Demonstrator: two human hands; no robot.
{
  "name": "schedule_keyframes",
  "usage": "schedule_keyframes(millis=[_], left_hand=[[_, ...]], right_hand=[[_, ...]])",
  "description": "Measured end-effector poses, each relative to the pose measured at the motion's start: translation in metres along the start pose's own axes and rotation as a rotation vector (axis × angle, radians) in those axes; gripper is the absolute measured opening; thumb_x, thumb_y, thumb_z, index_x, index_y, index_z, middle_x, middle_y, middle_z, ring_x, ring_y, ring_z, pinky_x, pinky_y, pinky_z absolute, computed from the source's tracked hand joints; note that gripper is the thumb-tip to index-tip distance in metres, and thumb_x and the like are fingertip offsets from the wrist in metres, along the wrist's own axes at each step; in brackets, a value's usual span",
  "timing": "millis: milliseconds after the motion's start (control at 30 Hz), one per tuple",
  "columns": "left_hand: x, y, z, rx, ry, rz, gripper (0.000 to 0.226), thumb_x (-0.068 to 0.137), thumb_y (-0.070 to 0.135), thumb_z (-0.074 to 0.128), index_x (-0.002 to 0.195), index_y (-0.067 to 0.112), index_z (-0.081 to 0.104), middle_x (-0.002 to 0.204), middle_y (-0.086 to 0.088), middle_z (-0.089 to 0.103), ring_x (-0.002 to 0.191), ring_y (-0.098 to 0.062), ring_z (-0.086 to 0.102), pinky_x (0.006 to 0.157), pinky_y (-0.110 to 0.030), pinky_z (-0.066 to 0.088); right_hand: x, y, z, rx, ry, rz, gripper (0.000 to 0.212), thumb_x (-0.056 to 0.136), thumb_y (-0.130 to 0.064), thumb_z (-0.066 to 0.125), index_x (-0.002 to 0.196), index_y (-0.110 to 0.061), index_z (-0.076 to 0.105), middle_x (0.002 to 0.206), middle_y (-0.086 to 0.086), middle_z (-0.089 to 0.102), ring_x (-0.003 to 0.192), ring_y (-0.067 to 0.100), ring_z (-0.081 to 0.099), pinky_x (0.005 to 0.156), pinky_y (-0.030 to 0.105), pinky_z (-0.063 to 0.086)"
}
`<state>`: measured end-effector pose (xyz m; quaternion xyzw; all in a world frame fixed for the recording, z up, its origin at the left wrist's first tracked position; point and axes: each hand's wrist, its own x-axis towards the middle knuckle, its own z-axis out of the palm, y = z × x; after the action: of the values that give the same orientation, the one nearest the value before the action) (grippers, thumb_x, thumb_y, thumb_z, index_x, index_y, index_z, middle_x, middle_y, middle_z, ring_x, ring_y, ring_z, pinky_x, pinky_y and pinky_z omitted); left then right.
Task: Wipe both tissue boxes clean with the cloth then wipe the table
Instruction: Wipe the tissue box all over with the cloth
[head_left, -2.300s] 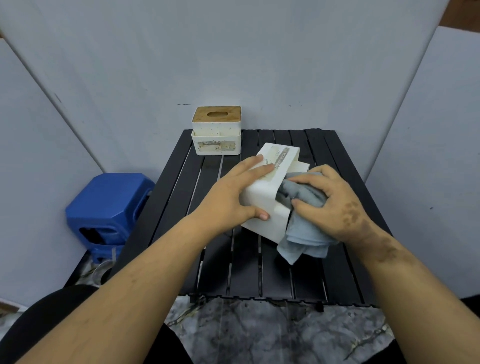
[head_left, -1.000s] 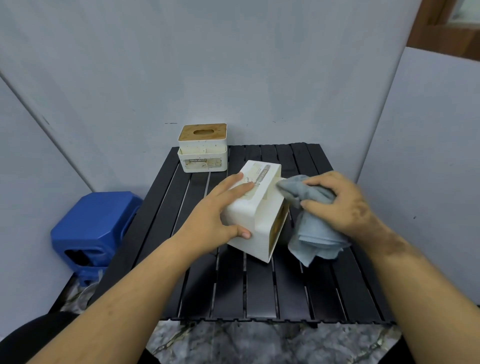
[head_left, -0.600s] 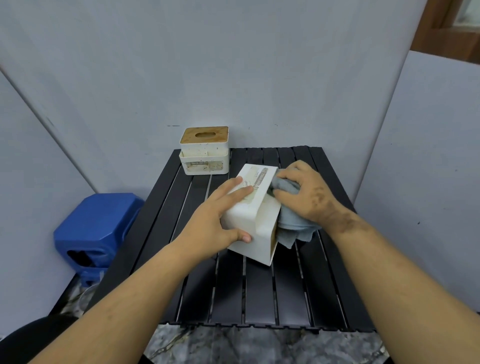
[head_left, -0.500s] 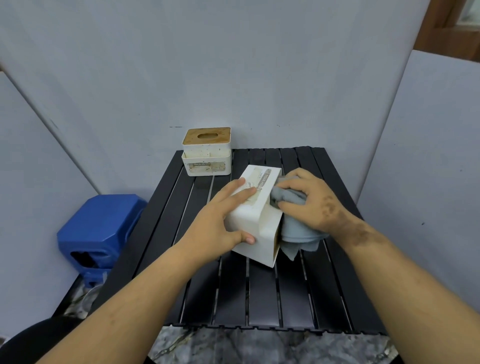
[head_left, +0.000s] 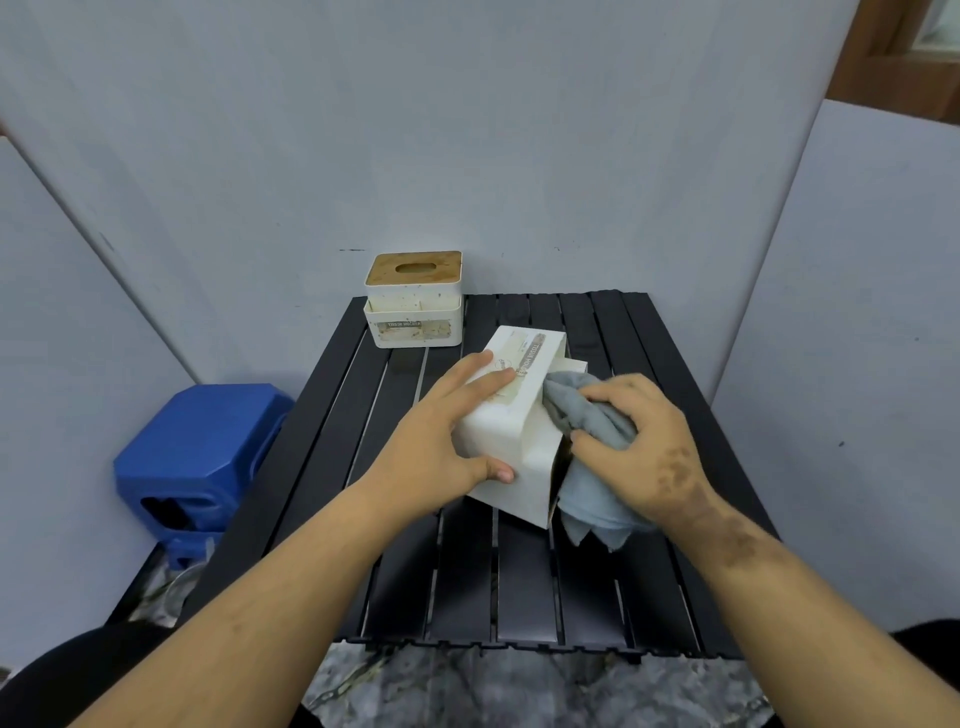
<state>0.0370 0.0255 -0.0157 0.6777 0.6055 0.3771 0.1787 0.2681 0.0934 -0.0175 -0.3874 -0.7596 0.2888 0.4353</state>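
A white tissue box (head_left: 511, 431) lies tipped on its side in the middle of the black slatted table (head_left: 467, 587). My left hand (head_left: 441, 447) grips it from the left, fingers over its labelled face and thumb on the near side. My right hand (head_left: 644, 447) clutches a bunched grey-blue cloth (head_left: 592, 467) and presses it against the box's right side. A second white tissue box (head_left: 413, 301) with a stained wooden lid stands upright at the table's back left corner.
Grey panels close in the table at the back and on both sides. A blue plastic stool (head_left: 200, 457) sits on the floor to the left. Marble-patterned floor (head_left: 519, 691) shows past the table's near edge.
My right hand with the cloth came in against the box's right side and slid slightly toward me along it. My left hand has kept its grip on the tipped box.
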Motion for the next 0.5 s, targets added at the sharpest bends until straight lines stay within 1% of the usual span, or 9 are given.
schedule_keyframes(millis=[33,100,200,233,300,367,433,500], left_hand=[[0.0,0.0,0.0,-0.003,0.001,0.001,0.098,0.064,0.025,0.097,0.145,0.051,0.048,0.162,0.031,0.025,0.15,0.007,0.024,0.125,-0.036,0.03],[0.0,0.0,0.0,-0.007,0.004,0.011,0.098,0.064,0.024,0.097,0.143,0.052,0.047,0.163,0.029,0.025,0.15,0.008,0.024,0.125,-0.031,0.028],[0.002,-0.003,0.0,-0.011,0.009,0.033,0.098,0.064,0.024,0.098,0.143,0.051,0.047,0.164,0.022,0.028,0.15,0.005,0.025,0.124,-0.027,0.026],[0.002,-0.003,-0.001,-0.014,0.008,0.036,0.098,0.063,0.024,0.098,0.142,0.051,0.047,0.164,0.02,0.029,0.151,0.004,0.026,0.124,-0.028,0.026],[0.002,-0.003,-0.001,-0.013,0.008,0.039,0.098,0.062,0.025,0.099,0.141,0.052,0.047,0.164,0.02,0.03,0.151,0.005,0.025,0.125,-0.027,0.025],[0.002,-0.001,0.0,-0.01,0.006,0.033,0.098,0.063,0.025,0.099,0.141,0.053,0.047,0.164,0.022,0.029,0.148,0.013,0.022,0.122,-0.018,0.023],[0.001,0.001,0.002,0.002,0.012,0.034,0.098,0.063,0.024,0.098,0.142,0.051,0.047,0.163,0.022,0.029,0.143,0.021,0.021,0.116,-0.008,0.021],[0.0,0.001,0.003,0.013,0.019,0.033,0.098,0.063,0.023,0.098,0.143,0.049,0.047,0.164,0.021,0.029,0.141,0.023,0.021,0.112,-0.002,0.02]], right_hand=[[-0.013,-0.004,0.002,0.02,0.035,0.0,0.037,0.069,-0.004,0.079,0.1,-0.023,0.072,0.106,-0.004,0.058,0.099,-0.001,0.058,0.083,0.007,0.045],[-0.035,-0.016,0.009,0.038,0.052,-0.066,0.035,0.068,-0.005,0.076,0.099,-0.019,0.073,0.108,-0.003,0.058,0.102,0.003,0.059,0.084,0.008,0.045],[-0.039,-0.03,0.017,-0.002,-0.06,-0.209,0.032,0.068,-0.01,0.071,0.1,-0.015,0.074,0.111,-0.002,0.057,0.104,0.008,0.06,0.086,0.014,0.048],[-0.034,-0.031,0.018,-0.01,-0.086,-0.206,0.031,0.069,-0.012,0.07,0.1,-0.016,0.074,0.111,-0.003,0.058,0.105,0.007,0.06,0.087,0.013,0.047],[-0.019,-0.03,0.015,0.006,-0.085,-0.116,0.032,0.071,-0.013,0.071,0.102,-0.021,0.075,0.112,-0.007,0.059,0.106,0.001,0.059,0.09,0.01,0.044],[-0.005,-0.028,0.014,-0.006,-0.062,-0.036,0.032,0.075,-0.011,0.072,0.105,-0.023,0.074,0.113,-0.008,0.06,0.104,-0.002,0.059,0.089,0.008,0.044],[0.0,-0.029,0.019,-0.053,-0.055,-0.025,0.028,0.076,-0.009,0.071,0.102,-0.019,0.075,0.111,-0.005,0.061,0.098,0.004,0.06,0.085,0.008,0.045],[-0.005,-0.034,0.026,-0.094,-0.059,-0.068,0.026,0.074,-0.012,0.069,0.099,-0.015,0.075,0.108,-0.002,0.062,0.095,0.009,0.06,0.082,0.008,0.043]])
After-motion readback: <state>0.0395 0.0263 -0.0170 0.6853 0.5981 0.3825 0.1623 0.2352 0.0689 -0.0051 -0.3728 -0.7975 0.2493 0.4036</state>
